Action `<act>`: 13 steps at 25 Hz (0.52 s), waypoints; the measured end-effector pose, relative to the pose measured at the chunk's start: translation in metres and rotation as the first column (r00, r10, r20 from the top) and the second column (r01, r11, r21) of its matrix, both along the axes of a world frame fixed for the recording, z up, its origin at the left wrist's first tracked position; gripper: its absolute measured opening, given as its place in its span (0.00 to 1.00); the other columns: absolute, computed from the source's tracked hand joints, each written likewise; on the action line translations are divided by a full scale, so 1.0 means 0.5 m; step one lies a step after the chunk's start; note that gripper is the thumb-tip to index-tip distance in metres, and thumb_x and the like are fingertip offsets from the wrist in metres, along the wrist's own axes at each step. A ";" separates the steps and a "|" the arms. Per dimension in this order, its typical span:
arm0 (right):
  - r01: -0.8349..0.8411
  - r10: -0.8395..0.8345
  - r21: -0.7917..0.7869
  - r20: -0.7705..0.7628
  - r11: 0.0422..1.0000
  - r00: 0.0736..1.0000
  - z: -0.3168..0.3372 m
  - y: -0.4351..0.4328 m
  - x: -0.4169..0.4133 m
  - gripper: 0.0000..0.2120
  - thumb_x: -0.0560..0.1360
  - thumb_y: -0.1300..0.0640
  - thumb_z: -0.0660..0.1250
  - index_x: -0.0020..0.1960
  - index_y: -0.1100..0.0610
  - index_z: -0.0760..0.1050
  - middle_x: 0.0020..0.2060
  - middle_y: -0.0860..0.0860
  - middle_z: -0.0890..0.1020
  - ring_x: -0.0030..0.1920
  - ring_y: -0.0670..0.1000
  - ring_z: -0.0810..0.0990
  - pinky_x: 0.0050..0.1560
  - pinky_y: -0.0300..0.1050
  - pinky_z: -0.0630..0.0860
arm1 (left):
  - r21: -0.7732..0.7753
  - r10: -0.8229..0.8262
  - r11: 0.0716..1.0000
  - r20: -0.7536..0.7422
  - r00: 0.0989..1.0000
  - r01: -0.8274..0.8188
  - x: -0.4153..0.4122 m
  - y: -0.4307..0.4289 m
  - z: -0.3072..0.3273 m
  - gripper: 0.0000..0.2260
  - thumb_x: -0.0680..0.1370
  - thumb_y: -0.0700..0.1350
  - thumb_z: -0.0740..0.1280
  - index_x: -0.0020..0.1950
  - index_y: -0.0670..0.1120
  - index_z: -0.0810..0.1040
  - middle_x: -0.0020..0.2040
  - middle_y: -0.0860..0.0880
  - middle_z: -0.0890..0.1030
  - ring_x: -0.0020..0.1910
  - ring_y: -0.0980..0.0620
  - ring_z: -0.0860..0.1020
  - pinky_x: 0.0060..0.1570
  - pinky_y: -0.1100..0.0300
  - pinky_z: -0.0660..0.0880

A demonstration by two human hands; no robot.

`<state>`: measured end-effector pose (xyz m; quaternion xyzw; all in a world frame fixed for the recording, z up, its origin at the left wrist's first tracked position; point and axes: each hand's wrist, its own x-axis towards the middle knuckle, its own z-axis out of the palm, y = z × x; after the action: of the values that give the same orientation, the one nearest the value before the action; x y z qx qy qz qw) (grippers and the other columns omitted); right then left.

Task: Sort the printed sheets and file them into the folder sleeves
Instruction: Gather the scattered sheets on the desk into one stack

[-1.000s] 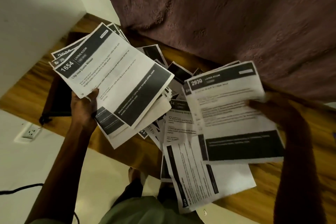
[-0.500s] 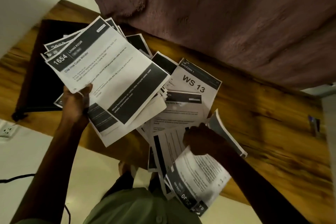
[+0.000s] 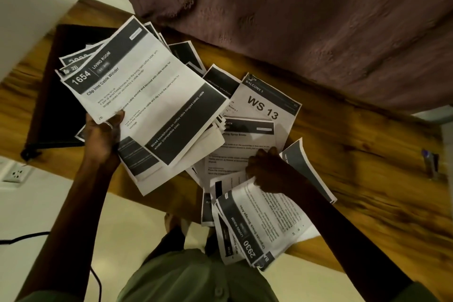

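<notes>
Head view: dark folder on wooden table, contents hidden. Left hand pinches fanned sheet stack, thumb atop "1654". Right hand, fingers curled, grips sheet 2930 over loose black-banded sheets.

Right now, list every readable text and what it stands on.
"1654": top white printed sheet in left hand.
"LIVING ROOM": same sheet.
"Clip into Cable Winder": same sheet.
"BALCONY 1": flat white sheet on wooden table.
"WS 13": same sheet.
"2930": curled white sheet in right hand.
"LIVING ROOM": that too.
Small body print: blurred.
</notes>
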<state>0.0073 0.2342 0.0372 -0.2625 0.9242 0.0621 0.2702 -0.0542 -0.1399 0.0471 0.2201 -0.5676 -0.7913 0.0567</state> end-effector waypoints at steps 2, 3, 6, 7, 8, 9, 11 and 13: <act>0.141 -0.140 -0.071 0.031 0.987 0.990 0.016 0.015 -0.023 0.14 0.73 0.51 0.72 0.57 0.45 0.75 0.61 0.48 0.77 0.67 0.56 0.69 0.71 0.56 0.63 | 0.021 -0.007 1.000 -0.005 1.000 0.007 0.000 -0.004 -0.001 0.23 0.80 0.35 0.66 0.74 0.46 0.68 0.66 0.48 0.80 0.64 0.47 0.79 0.57 0.50 0.80; 0.191 -0.190 -0.124 0.024 0.974 0.981 0.026 0.024 -0.038 0.13 0.73 0.52 0.72 0.56 0.45 0.75 0.59 0.48 0.78 0.66 0.56 0.72 0.69 0.55 0.66 | 0.028 -0.011 1.000 -0.004 1.000 0.011 0.001 -0.004 0.001 0.23 0.80 0.35 0.66 0.74 0.47 0.68 0.66 0.48 0.80 0.64 0.47 0.79 0.56 0.49 0.81; 0.160 -0.160 -0.175 0.019 0.971 0.987 0.068 0.025 -0.091 0.10 0.73 0.59 0.72 0.52 0.49 0.76 0.55 0.49 0.80 0.62 0.53 0.76 0.65 0.49 0.71 | 0.018 -0.023 1.000 -0.002 1.000 0.023 0.006 -0.002 0.000 0.23 0.80 0.37 0.67 0.74 0.47 0.68 0.67 0.48 0.79 0.64 0.47 0.79 0.55 0.50 0.81; 0.119 -0.117 -0.159 0.022 0.980 0.993 0.083 0.013 -0.107 0.09 0.74 0.61 0.71 0.51 0.50 0.76 0.55 0.49 0.80 0.62 0.53 0.75 0.65 0.49 0.70 | 0.022 -0.024 0.999 -0.006 1.000 0.024 0.006 -0.002 0.000 0.23 0.80 0.37 0.67 0.74 0.47 0.68 0.67 0.48 0.79 0.64 0.46 0.79 0.55 0.50 0.81; 0.084 -0.081 -0.141 0.023 0.986 0.996 0.098 -0.006 -0.122 0.10 0.74 0.61 0.70 0.52 0.50 0.76 0.56 0.49 0.79 0.62 0.54 0.74 0.65 0.49 0.69 | 0.033 -0.025 0.999 -0.013 1.000 0.026 0.005 0.000 0.002 0.23 0.80 0.37 0.67 0.74 0.47 0.68 0.66 0.48 0.79 0.64 0.46 0.79 0.55 0.50 0.81; 0.044 -0.042 -0.124 0.019 0.991 0.999 0.105 -0.025 -0.135 0.10 0.74 0.62 0.70 0.52 0.50 0.76 0.57 0.49 0.78 0.63 0.56 0.72 0.64 0.49 0.69 | 0.041 -0.027 0.999 -0.020 0.999 0.028 0.004 0.001 0.003 0.24 0.80 0.36 0.67 0.75 0.47 0.68 0.67 0.47 0.79 0.64 0.46 0.79 0.55 0.50 0.81; -0.049 0.050 -0.048 0.010 0.998 0.999 0.119 -0.076 -0.152 0.10 0.75 0.61 0.68 0.55 0.51 0.76 0.60 0.50 0.77 0.64 0.58 0.70 0.59 0.45 0.67 | 0.056 -0.036 0.998 -0.037 0.999 0.038 0.005 0.002 0.010 0.24 0.80 0.36 0.66 0.75 0.46 0.67 0.67 0.47 0.79 0.65 0.45 0.79 0.56 0.49 0.81; -0.154 0.155 0.055 -0.021 0.987 0.988 0.124 -0.123 -0.150 0.15 0.76 0.61 0.68 0.62 0.53 0.74 0.65 0.53 0.74 0.68 0.59 0.68 0.63 0.49 0.66 | 0.080 -0.027 0.996 -0.046 0.999 0.031 0.008 -0.002 0.015 0.24 0.80 0.34 0.65 0.75 0.46 0.67 0.67 0.47 0.79 0.64 0.46 0.79 0.55 0.50 0.81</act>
<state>-0.0675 0.1726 0.0992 -0.3251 0.9025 0.1108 0.2598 -0.0501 -0.1408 0.0547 0.1961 -0.5370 -0.8190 0.0490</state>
